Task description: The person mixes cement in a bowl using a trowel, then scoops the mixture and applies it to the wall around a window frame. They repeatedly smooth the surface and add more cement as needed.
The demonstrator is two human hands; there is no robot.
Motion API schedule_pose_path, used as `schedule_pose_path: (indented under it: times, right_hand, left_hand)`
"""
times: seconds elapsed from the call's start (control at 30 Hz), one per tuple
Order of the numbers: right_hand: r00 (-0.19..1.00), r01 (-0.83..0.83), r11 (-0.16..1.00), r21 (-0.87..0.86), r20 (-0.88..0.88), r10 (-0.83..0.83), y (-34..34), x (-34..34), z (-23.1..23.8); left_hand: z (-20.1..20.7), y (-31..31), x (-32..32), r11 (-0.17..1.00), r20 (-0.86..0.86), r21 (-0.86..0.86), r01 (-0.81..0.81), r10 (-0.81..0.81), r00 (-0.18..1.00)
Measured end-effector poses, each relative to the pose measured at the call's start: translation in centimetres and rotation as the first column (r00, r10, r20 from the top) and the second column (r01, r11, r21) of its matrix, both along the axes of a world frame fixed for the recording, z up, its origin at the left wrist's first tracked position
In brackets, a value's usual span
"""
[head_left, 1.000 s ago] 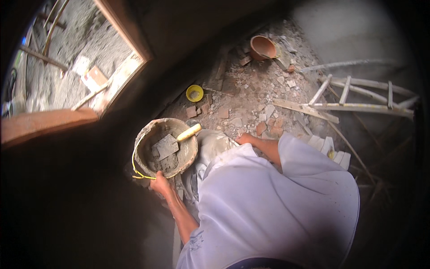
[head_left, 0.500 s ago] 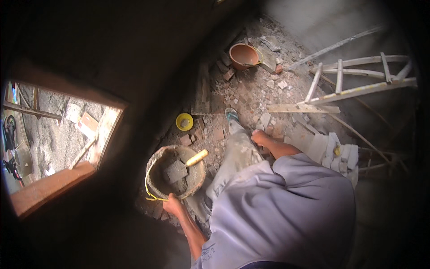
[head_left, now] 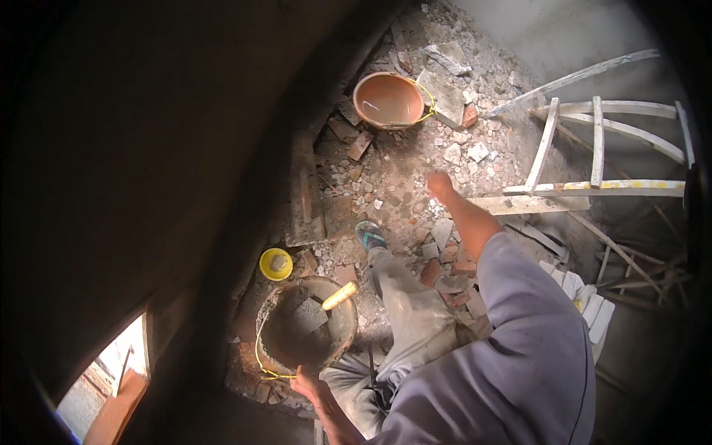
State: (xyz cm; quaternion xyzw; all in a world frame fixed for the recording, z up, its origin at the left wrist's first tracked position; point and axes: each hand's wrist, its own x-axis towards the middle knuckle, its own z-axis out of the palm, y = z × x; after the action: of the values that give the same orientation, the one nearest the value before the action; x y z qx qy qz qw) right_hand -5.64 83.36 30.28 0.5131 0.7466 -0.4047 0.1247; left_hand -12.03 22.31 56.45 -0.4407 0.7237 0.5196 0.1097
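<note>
My left hand [head_left: 308,382] grips the near rim of a round pan of grey mortar [head_left: 305,335] on the rubble floor. A trowel with a yellow handle [head_left: 340,296] lies in the pan. My right hand [head_left: 439,185] is stretched out over the rubble with fingers closed and holds nothing that I can see. It hovers between the pan and an orange bowl [head_left: 388,100] farther off. My leg and sandalled foot [head_left: 370,236] stand beside the pan.
A small yellow dish [head_left: 275,264] sits left of the pan. A white wooden ladder [head_left: 593,159] lies to the right. Broken bricks and stones [head_left: 452,152] cover the floor. A dark wall fills the left, with a window opening [head_left: 104,386] at lower left.
My right hand has lifted from near my knee and reached forward over the rubble. The view has swung, sliding the window down to the lower left. My left hand stays on the pan.
</note>
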Motion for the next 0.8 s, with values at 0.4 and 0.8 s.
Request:
schedule_pose_path:
  times: [0.4,0.8]
  right_hand:
    - [0.619,0.697,0.604,-0.387,-0.100,-0.779,13.3,-13.2,-3.9]
    - [0.567,0.499,0.742,-0.448,-0.479,-0.670,15.5,-19.3,-4.0]
  left_hand:
    - [-10.3,13.2,-1.4,0.996,0.104,0.082,-0.040,0.032,0.994]
    - [-7.4,12.4,-0.7,1.000,0.055,-0.018,0.016,-0.015,0.998]
